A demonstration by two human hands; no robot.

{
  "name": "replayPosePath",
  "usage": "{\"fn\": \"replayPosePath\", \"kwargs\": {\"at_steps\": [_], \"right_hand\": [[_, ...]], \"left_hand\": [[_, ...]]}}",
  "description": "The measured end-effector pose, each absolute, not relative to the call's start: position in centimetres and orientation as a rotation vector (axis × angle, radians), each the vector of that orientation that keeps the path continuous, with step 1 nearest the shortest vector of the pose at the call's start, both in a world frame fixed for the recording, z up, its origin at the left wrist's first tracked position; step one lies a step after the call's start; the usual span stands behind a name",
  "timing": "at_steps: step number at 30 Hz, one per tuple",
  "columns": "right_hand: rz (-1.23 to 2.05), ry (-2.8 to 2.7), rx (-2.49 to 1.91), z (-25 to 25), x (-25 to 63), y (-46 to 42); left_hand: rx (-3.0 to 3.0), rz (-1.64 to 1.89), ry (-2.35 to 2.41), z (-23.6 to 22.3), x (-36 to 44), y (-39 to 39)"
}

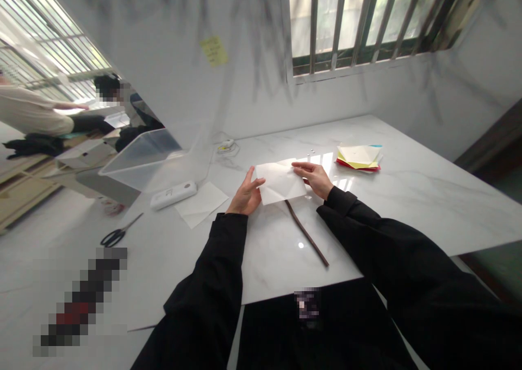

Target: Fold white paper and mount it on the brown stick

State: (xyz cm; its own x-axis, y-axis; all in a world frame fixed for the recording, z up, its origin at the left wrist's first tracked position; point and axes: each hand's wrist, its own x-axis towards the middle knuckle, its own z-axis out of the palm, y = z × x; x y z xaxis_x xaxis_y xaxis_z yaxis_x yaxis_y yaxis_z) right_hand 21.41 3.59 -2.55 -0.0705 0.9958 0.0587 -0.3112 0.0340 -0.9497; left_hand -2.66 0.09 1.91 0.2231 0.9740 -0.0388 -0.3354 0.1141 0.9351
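Observation:
A creased sheet of white paper (281, 182) is held up above the table between my two hands. My left hand (246, 192) pinches its left edge, thumb and fingers on either side. At the right edge, my right hand (315, 177) grips the sheet with fingers over the top corner. Below the paper a thin dark brown stick (306, 232) lies on the table, its upper end hidden behind the sheet. Another white sheet (202, 204) rests flat to the left of my left hand.
On the marble-patterned table (411, 196) a stack of coloured paper (359, 158) sits at the right. Leftward are a white elongated device (173, 195), black-handled scissors (120, 232) and a clear plastic bin (142, 155). Two people sit in the left background.

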Motion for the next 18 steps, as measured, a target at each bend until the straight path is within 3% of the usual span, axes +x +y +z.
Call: {"fn": "replayPosePath", "kwargs": {"at_steps": [6, 11, 14, 16, 18], "right_hand": [[1.437, -1.149, -0.91, -2.1, 20.7, 2.6], [1.449, -1.008, -0.98, -1.6, 21.0, 2.7], [1.45, -0.986, -0.986, -1.8, 21.1, 3.0], [1.438, -1.024, -0.989, -2.0, 21.0, 3.0], [1.413, -1.094, -0.998, -2.2, 20.8, 3.0]], "left_hand": [[0.912, 0.99, 0.879, 0.7, -1.9, 0.4], [1.046, 1.487, 1.229, 3.9, -4.7, 0.0], [1.627, 1.792, 1.499, 7.9, -8.0, -2.0], [2.083, 1.684, 1.607, 9.3, -10.2, -3.4], [2.332, 1.301, 1.75, 8.7, -12.0, -4.3]]}}
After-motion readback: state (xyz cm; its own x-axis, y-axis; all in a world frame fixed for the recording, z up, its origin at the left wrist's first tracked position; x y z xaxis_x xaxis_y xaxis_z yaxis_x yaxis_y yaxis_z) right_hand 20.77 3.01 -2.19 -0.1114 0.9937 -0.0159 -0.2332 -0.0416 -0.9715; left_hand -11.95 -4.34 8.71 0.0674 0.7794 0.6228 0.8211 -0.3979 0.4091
